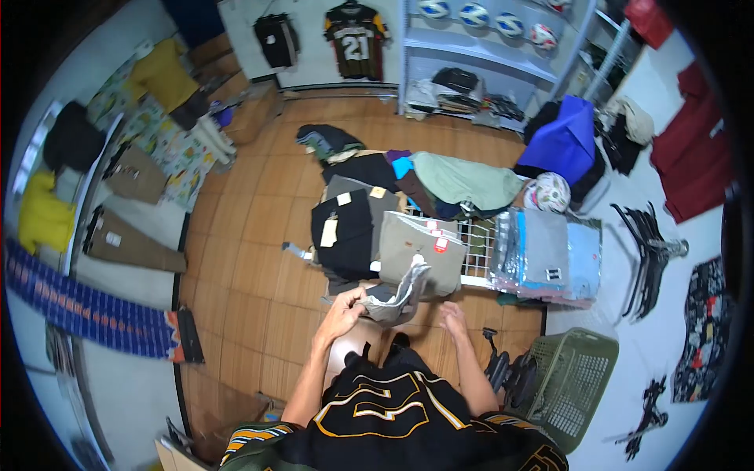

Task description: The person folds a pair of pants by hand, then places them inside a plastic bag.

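My left hand (pixel 342 315) is closed on the edge of a grey garment (pixel 397 302), which hangs in front of me with its pale inner waistband showing. It looks like a pair of trousers or shorts, partly blurred. To the right of it, my right hand (pixel 453 320) is held in the air with loosely bent fingers and nothing visible in it. Just beyond lie folded khaki trousers (pixel 422 250) with red and white tags. Beside them on the left are folded black trousers (pixel 342 229) with paper tags.
A white wire rack (pixel 477 245) bears the clothes, with plastic-wrapped garments (pixel 546 255) at its right. A pale green garment (pixel 463 182) lies behind. A green basket (pixel 577 377) stands right of me, near black hangers (pixel 648 255). Shelves (pixel 479 55) with balls stand at the back.
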Available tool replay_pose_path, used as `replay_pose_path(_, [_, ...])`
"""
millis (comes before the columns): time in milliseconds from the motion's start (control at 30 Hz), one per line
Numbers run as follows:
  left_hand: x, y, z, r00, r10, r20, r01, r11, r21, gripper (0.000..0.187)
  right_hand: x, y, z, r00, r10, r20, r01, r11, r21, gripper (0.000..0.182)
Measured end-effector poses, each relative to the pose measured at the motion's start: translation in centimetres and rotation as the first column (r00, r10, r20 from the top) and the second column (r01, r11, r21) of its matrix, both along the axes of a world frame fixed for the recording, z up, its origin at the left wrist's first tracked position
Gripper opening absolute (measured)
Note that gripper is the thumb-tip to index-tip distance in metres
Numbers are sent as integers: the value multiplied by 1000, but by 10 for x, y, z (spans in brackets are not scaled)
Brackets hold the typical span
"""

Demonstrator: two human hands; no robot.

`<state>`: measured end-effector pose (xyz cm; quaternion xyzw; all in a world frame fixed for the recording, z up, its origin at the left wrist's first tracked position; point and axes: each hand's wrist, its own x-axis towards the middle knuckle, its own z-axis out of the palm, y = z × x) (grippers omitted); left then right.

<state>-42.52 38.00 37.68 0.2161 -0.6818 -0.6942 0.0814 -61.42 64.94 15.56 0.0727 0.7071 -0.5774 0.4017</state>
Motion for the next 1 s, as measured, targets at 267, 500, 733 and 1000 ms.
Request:
replay_pose_path(267, [153,20,58,894,426,-137,-436,899,-51,10,17,-89,14,746,655,122,-561,716,-415,40])
replay_pose_path(500, [308,104,57,641,746,-181,-760,650,-9,12,121,-162,98,600,700,-387,-787,604,-127,21])
replay_pose_path(733, [442,203,58,392,890,-232,-919,393,-45,11,279,-206,175,292,463,-837,-867,498,-27,18])
replay_pose_path(1000, [547,300,54,75,933,-352,-986,18,-163,15,460,-266,199,477,524,-705,-877,332,-347,23])
